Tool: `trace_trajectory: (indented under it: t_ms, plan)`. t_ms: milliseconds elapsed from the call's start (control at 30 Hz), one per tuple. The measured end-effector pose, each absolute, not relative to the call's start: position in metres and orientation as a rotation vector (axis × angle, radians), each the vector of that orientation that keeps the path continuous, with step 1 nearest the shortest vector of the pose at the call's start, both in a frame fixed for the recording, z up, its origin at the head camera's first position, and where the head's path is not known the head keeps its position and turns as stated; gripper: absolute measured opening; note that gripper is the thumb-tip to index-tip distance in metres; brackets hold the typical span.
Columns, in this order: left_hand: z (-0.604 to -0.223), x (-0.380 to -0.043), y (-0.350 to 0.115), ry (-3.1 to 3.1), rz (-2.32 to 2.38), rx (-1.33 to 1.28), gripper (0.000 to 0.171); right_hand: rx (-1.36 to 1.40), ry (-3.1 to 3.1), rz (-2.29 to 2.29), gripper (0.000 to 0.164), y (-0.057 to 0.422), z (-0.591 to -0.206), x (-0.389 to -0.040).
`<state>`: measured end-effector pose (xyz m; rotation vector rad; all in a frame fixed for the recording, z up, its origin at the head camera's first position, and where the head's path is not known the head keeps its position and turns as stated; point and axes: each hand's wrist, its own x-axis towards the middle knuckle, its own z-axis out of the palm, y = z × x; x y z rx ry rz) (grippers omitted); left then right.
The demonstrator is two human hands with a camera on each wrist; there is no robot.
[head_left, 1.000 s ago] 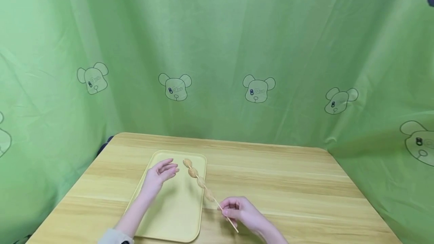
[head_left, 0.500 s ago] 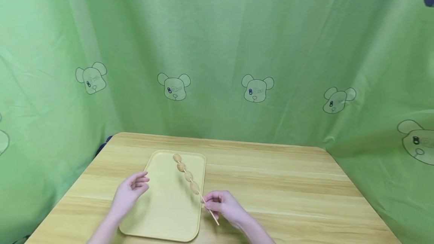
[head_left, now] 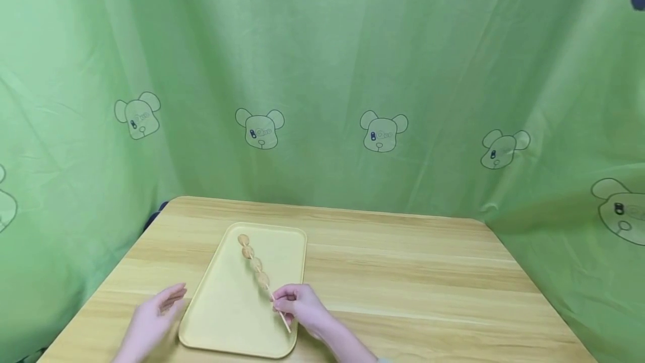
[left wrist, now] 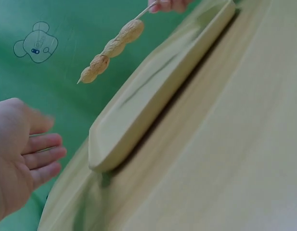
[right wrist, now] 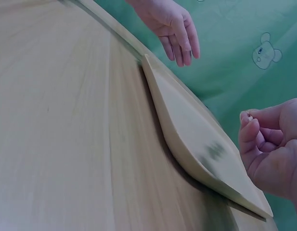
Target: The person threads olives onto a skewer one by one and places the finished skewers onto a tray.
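Observation:
My right hand (head_left: 304,308) pinches the lower end of a thin wooden skewer between thumb and fingers. Several light-brown, rough lumps are threaded on this skewer (head_left: 257,265), which slants over the pale yellow tray (head_left: 229,318). In the left wrist view, the food skewer (left wrist: 114,47) hangs above the tray, apart from its surface. My left hand (head_left: 151,318) holds nothing and is beside the tray's left edge. Its extended fingers (left wrist: 45,156) show in the left wrist view. The right wrist view shows the pinching hand (right wrist: 276,142), with the stick mostly hidden.
The tray lies on a wood-grain table (head_left: 403,273), left of its middle. Behind and at both sides hangs a green curtain (head_left: 322,71) printed with bear faces.
My right hand has carried the skewer leftward over the tray. My left hand has drawn back, down and left, from above the tray to its left side.

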<state>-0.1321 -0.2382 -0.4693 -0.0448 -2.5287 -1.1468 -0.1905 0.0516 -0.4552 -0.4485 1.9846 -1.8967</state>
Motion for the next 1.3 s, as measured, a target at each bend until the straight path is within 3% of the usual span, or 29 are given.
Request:
trace_trajectory:
  t_ms: [167, 300, 1300]
  plan:
    - [-0.475, -0.128, -0.241, -2.817, -1.137, -0.024, 0.074, -0.369, 2.012, -1.929, 0.015, 0.037, -0.457, -0.191]
    - [-0.478, -0.127, -0.240, -2.882, -1.115, -0.103, 0.085, -0.317, 2.022, -1.942, 0.014, 0.027, -0.460, -0.190]
    - [-0.490, -0.123, -0.240, -2.875, -1.056, -0.254, 0.087, 0.132, 1.990, -2.064, 0.008, -0.021, -0.470, -0.186]
